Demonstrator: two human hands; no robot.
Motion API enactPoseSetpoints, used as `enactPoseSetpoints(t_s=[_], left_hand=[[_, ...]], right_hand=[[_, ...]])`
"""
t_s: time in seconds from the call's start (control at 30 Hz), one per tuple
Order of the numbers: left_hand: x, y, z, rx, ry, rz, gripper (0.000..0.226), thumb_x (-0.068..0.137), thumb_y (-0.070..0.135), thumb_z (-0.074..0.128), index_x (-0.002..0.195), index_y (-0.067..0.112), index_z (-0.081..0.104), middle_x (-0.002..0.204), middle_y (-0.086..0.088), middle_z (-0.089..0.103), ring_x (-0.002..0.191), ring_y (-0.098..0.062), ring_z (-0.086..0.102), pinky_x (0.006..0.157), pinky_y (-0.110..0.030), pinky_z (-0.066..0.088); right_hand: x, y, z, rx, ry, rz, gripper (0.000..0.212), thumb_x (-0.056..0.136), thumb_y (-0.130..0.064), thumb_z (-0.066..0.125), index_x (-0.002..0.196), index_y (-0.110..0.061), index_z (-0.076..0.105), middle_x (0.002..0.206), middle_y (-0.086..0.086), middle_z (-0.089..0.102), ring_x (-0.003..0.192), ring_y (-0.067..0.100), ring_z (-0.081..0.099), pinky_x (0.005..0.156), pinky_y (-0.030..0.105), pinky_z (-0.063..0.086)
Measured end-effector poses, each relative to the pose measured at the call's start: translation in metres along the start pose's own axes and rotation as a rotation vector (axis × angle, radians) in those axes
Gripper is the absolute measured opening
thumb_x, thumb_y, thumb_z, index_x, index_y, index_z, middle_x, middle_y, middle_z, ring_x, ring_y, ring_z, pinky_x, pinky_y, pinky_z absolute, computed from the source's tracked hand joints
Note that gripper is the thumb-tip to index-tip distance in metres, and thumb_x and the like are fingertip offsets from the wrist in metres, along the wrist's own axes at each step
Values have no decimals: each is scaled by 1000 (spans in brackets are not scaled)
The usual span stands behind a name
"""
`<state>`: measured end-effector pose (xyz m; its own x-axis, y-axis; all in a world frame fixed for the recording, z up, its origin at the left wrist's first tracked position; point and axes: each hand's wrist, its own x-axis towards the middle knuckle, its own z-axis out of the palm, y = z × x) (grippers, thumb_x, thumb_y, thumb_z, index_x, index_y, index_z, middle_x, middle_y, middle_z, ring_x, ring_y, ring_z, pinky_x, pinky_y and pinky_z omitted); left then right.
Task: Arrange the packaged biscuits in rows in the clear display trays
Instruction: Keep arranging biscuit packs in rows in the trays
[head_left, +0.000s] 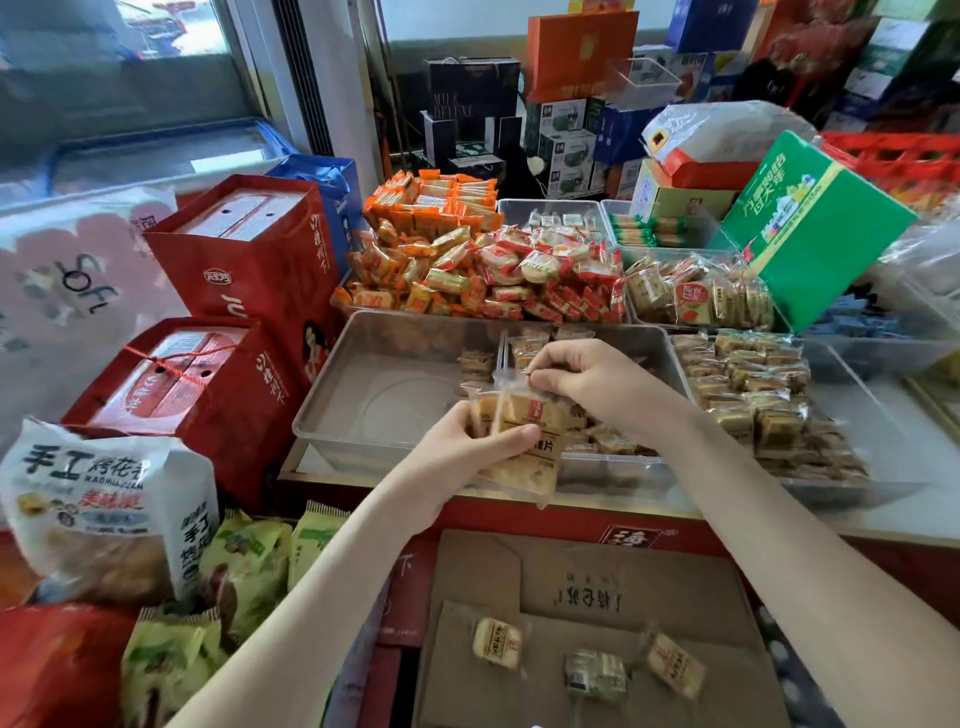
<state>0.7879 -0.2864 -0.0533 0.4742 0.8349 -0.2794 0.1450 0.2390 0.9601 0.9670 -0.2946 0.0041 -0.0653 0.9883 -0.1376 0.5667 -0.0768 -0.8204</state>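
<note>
Head view: left hand (470, 441) gripping packet stack (524, 457) above front tray (332, 410) rim; right hand (592, 376) pinching its top seal. Advised: draw one off cleanly, stand upright against started row (475, 366), labels matched, edges flush.

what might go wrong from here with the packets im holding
The left hand grips a bunch of biscuit packets above the front rim of the clear tray while the right hand pinches one; some may slip onto the cardboard, where loose packets already lie. The heaped packets behind might also slide into the tray.
</note>
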Motion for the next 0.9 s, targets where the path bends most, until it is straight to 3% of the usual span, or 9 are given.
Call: enactPoseSetpoints(t_s=[0.1, 0.17, 0.23, 0.33, 0.4, 0.47, 0.67, 0.77, 0.9], left_hand=[[1, -4, 1, -73, 99, -2, 63, 65, 40, 86, 117, 13, 63, 106, -7, 74, 99, -24, 71, 98, -51, 51], [1, -3, 1, -210, 171, 9, 38, 78, 29, 79, 110, 13, 67, 101, -7, 76, 97, -25, 71, 100, -52, 49], [3, -2, 0, -393, 236, 2, 35, 79, 30, 74, 109, 13, 68, 99, -7, 76, 96, -26, 71, 98, -49, 49], [7, 0, 3, -524, 305, 17, 28, 83, 28, 71, 105, 11, 68, 95, -9, 76, 90, -25, 70, 81, -37, 51], [9, -1, 8, -566, 323, 29, 26, 86, 27, 69, 105, 10, 69, 97, -11, 76, 89, -26, 69, 78, -35, 50], [10, -1, 13, -611, 331, 57, 23, 86, 27, 69, 103, 11, 69, 95, -9, 75, 88, -24, 68, 81, -35, 50], [18, 6, 24, -682, 358, 123, 26, 87, 21, 68, 110, 9, 66, 100, -9, 74, 88, -21, 72, 70, -25, 59], [23, 7, 27, -677, 418, 135, 22, 88, 19, 69, 108, 11, 66, 96, -6, 76, 87, -18, 73, 67, -24, 58], [27, 5, 32, -694, 430, 137, 25, 89, 19, 68, 112, 10, 65, 98, -7, 75, 87, -19, 73, 64, -23, 57]], right_hand=[[1, 6, 10, 145, 150, -22, 7, 93, -27, 64, 98, -22, 64, 91, -3, 67, 79, 8, 60, 75, 23, 50], [-2, 15, 19, 257, 231, 29, 28, 88, -40, 67, 108, -23, 58, 102, 0, 64, 93, 13, 60, 83, 30, 51], [-11, 22, 31, 384, 199, 124, 43, 78, -48, 68, 110, -20, 56, 103, 4, 64, 90, 16, 61, 84, 37, 53], [-20, 28, 53, 689, 79, 219, 36, 80, -33, 66, 105, -10, 57, 91, 10, 69, 77, 18, 65, 81, 38, 56], [-20, 26, 62, 927, 118, 187, 22, 86, -17, 65, 104, -6, 57, 85, 9, 70, 73, 18, 67, 76, 33, 58], [-19, 24, 68, 1038, 190, 157, 21, 86, -7, 66, 104, -6, 56, 84, 8, 70, 72, 16, 67, 71, 28, 59], [-12, 27, 66, 978, 358, 107, 21, 86, 0, 66, 99, -10, 53, 84, 5, 61, 71, 15, 60, 72, 30, 54], [-11, 30, 64, 953, 434, 60, 25, 85, 0, 68, 99, -15, 53, 79, 1, 58, 71, 10, 58, 69, 24, 52], [-14, 37, 68, 729, 548, -109, 32, 87, -2, 68, 107, -22, 53, 75, 1, 51, 71, 12, 54, 75, 25, 54]])
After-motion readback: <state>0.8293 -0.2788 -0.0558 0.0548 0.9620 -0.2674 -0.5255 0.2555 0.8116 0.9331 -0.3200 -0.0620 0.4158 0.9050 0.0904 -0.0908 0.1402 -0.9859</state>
